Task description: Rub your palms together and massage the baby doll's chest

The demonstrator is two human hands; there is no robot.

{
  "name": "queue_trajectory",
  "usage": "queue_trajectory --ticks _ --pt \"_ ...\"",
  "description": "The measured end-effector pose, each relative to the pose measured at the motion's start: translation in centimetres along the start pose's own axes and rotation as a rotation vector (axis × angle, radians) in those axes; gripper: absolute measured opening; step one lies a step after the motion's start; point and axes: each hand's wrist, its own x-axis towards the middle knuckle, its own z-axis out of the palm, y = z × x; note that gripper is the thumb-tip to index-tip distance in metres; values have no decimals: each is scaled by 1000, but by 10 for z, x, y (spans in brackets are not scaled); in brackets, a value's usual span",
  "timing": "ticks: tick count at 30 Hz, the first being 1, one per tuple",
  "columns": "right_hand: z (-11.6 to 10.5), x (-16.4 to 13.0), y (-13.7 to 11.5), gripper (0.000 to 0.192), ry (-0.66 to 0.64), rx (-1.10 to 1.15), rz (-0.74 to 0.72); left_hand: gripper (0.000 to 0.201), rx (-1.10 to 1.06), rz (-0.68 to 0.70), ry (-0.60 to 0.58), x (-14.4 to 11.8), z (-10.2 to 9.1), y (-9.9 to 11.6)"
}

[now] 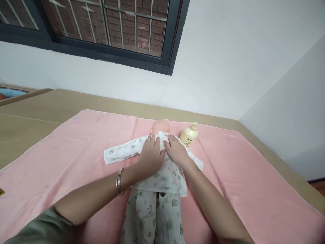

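A baby doll [160, 126] lies stretched out on a pink blanket [83, 149], its head toward the wall. It wears a white printed top [162, 178] and matching trousers [146, 213]. My left hand [151, 156] rests flat on the upper part of the top, fingers extended toward the doll's head. Beside it, my right hand [175, 149] also lies flat on the top, near the shoulder. Neither hand grips anything. One sleeve [122, 154] spreads out to the left; the other is partly hidden behind my right forearm.
A pale yellow pump bottle [189, 135] stands on the blanket just right of the doll's head. The blanket covers a wooden surface [73, 98] that meets a white wall [203, 78]. A dark-framed window [114, 51] with bars is above.
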Motion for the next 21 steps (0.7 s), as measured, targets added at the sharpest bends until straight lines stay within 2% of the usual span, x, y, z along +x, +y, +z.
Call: queue_trajectory --ticks 4,11,14,18,21 --pt "2 -6 -8 53 24 -87 -9 44 -45 -6 -11 4 -1 -4" --pt "-3 -28 -26 52 9 -151 -61 37 -43 -80 -143 29 -11 -24" --pt "-2 -20 -19 49 12 -67 -39 40 2 -88 -131 24 -8 -21" --pt "3 0 1 49 26 37 -17 47 63 -23 -27 6 -2 -7" --pt "6 8 11 50 17 60 -22 49 52 -11 -6 1 -1 -3"
